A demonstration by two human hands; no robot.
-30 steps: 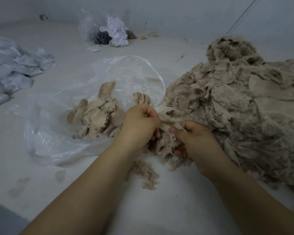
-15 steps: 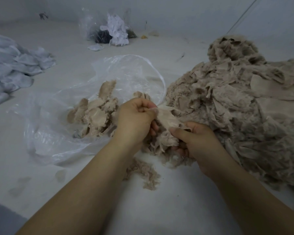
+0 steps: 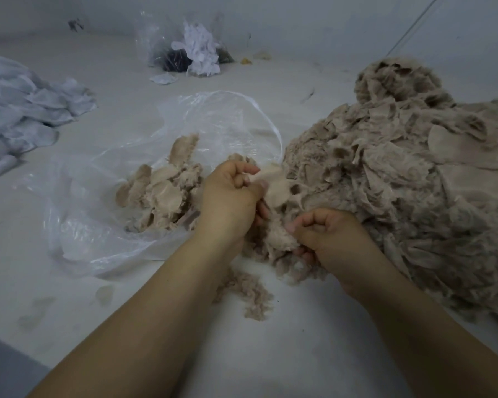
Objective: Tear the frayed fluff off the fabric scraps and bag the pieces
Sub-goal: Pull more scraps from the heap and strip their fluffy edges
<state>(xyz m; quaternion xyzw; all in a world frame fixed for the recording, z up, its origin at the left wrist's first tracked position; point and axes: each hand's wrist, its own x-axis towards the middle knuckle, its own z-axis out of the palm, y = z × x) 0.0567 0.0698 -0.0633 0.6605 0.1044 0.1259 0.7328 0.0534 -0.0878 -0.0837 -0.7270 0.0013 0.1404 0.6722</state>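
A: Left hand (image 3: 230,202) grips a smooth scrap (image 3: 273,186); right hand (image 3: 332,235) is fisted on its fluff (image 3: 279,239), at the heap's (image 3: 400,182) 8 o'clock edge.

B: And the bag (image 3: 219,124)?

A: Open at the left hand's 10 o'clock, cleaned pieces (image 3: 161,193) inside.

B: Risk?

A: The scrap may rip if pulled too hard. Strands to the heap could drag more along, and loose fluff (image 3: 250,297) on the worktop (image 3: 299,354) may drift into the bag.
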